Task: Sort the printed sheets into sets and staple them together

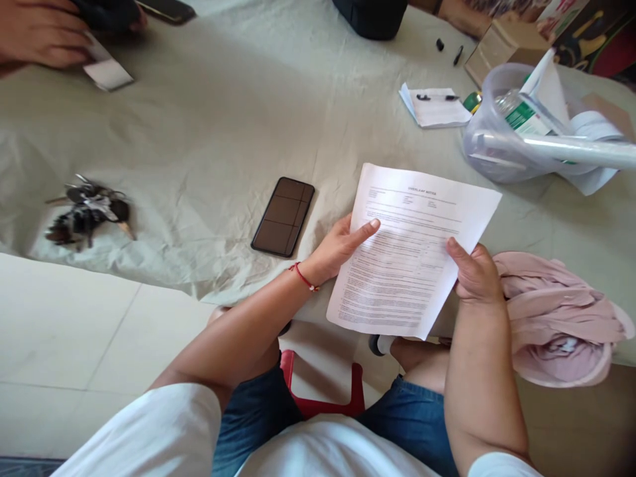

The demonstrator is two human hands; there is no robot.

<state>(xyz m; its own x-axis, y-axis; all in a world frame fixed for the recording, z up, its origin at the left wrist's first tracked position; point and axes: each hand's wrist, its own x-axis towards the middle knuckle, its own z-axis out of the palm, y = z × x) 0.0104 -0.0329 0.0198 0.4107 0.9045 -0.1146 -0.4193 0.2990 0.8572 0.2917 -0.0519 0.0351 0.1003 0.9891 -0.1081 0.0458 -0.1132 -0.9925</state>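
Note:
I hold a printed sheet of paper (412, 248) with both hands above the near edge of the table. My left hand (338, 248) grips its left edge, index finger stretched over the text; a red string bracelet is on that wrist. My right hand (474, 271) pinches the right edge with the thumb on top. A black phone (283, 216) lies face up just left of my left hand.
A bunch of keys (87, 213) lies at the left on the pale cloth-covered table (213, 132). Pink cloth (556, 315) is bunched by my right hand. A clear plastic tub (507, 142) with papers, a notepad (436, 106) and another person's hand (40, 33) are farther back.

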